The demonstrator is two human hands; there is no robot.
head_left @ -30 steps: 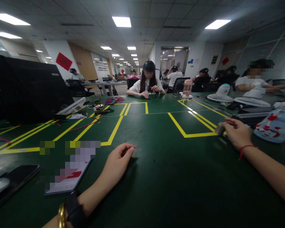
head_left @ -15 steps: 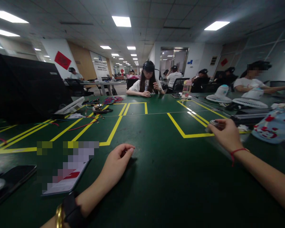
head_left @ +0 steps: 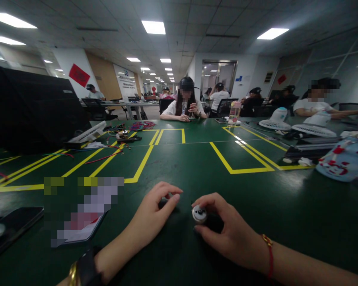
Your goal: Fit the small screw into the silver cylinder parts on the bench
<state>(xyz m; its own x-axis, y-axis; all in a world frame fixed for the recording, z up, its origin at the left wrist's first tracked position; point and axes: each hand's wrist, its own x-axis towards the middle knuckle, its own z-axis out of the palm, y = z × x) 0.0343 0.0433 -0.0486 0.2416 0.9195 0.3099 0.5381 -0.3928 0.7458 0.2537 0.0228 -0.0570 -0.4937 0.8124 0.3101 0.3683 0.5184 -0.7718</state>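
Observation:
My right hand (head_left: 233,230) holds a small round metal motor (head_left: 199,215) between thumb and fingers, low over the dark green table (head_left: 185,167). A dark shaft stands out from the motor's silver end face. To its left, my left hand (head_left: 153,210) lies with loosely curved fingers, the thumb and forefinger apart, and nothing in them. A short gap separates its fingertips from the motor. Beyond my left forearm lies a phone (head_left: 91,230), its screen partly pixelated.
Yellow tape lines (head_left: 250,171) mark the table. A black monitor (head_left: 32,111), loose wires and small parts fill the left; a blue patterned bag (head_left: 343,159) and white fans (head_left: 276,119) stand right. Opposite sits a person (head_left: 185,105). A pink-lidded bottle (head_left: 234,113) is farther back.
My right hand has come from the far right to the middle, carrying the motor toward me. My left hand has shifted slightly right, and its thumb and forefinger have spread apart.

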